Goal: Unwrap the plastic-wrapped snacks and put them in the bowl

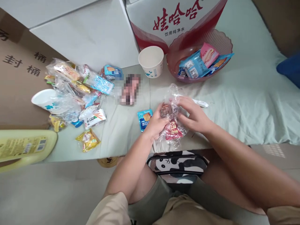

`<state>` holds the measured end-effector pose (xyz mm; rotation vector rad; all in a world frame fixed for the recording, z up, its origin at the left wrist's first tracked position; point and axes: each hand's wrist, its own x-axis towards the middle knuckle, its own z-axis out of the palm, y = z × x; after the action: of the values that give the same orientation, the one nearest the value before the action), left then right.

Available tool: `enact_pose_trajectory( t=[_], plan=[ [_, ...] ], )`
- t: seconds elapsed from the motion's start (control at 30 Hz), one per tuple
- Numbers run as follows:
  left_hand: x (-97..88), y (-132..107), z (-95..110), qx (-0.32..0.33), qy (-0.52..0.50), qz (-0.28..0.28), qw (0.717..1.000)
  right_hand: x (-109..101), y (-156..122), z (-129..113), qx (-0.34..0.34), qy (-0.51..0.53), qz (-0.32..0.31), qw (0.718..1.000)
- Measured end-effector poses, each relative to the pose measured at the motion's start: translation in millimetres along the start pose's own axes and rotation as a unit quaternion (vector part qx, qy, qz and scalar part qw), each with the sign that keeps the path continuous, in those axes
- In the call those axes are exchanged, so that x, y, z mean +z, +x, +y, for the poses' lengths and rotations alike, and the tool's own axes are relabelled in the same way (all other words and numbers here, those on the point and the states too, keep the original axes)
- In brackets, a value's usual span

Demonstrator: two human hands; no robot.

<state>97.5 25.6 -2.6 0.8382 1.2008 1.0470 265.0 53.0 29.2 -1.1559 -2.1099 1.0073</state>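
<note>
A clear plastic bag (174,93) stands between my hands over the cloth-covered surface, with a red snack packet (173,129) showing at its lower part. My left hand (157,124) is closed around the bag's left side, where a brown snack packet (166,110) shows by the fingers. Whether that brown packet is inside the bag I cannot tell. The fingers of my right hand (193,114) pinch the bag's right side. Just left of my left hand lies a blue snack packet (143,119). A white object (201,103) pokes out behind my right hand.
Behind stand a white paper cup (151,62) and a pink ribbed bowl (172,67) holding several packets. Leftward are piled snacks (70,79), a tipped cup (43,99), a yellow packet (88,140) and a yellow jug (50,140). Cartons (84,34) line the back.
</note>
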Motion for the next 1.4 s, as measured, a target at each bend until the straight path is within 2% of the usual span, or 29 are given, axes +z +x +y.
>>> enact_pose_trajectory(
  t=[0.13,0.33,0.47,0.6,0.7,0.8,0.9,1.03,1.2,1.27,1.4],
  plan=[
    [-1.1,-1,-3,-0.012,-0.077,0.012,0.997,12,-1,3,-0.065,-0.1,0.041,0.992],
    [-8.1,-3,-6,-0.084,-0.154,-0.018,0.984,17,-3,3,-0.005,-0.142,0.023,0.99],
    [-11.3,-7,1,-0.13,-0.161,-0.072,0.976,17,-2,8,-0.002,-0.126,0.041,0.991],
    [-11.8,-6,8,-0.128,-0.201,-0.101,0.966,17,-1,15,-0.015,-0.147,0.008,0.989],
    [-11.1,-4,12,-0.119,-0.22,-0.091,0.964,13,-2,16,-0.042,-0.148,0.0,0.988],
    [-10.2,-3,15,-0.11,-0.227,-0.073,0.965,5,-6,13,-0.093,-0.118,-0.043,0.988],
    [-10.5,0,13,-0.133,-0.227,-0.071,0.962,-1,-11,7,-0.108,-0.093,-0.09,0.986],
    [-12.9,6,9,-0.161,-0.212,-0.072,0.961,-2,-16,3,-0.101,-0.07,-0.084,0.989],
    [-17.0,6,12,-0.186,-0.231,-0.057,0.953,5,-18,7,-0.155,-0.075,-0.108,0.979],
    [-17.5,5,14,-0.211,-0.235,-0.038,0.948,10,-18,11,-0.188,-0.088,-0.095,0.974],
    [-12.0,4,15,-0.247,-0.263,-0.026,0.932,16,-14,19,-0.254,-0.065,0.002,0.965]
  ],
)
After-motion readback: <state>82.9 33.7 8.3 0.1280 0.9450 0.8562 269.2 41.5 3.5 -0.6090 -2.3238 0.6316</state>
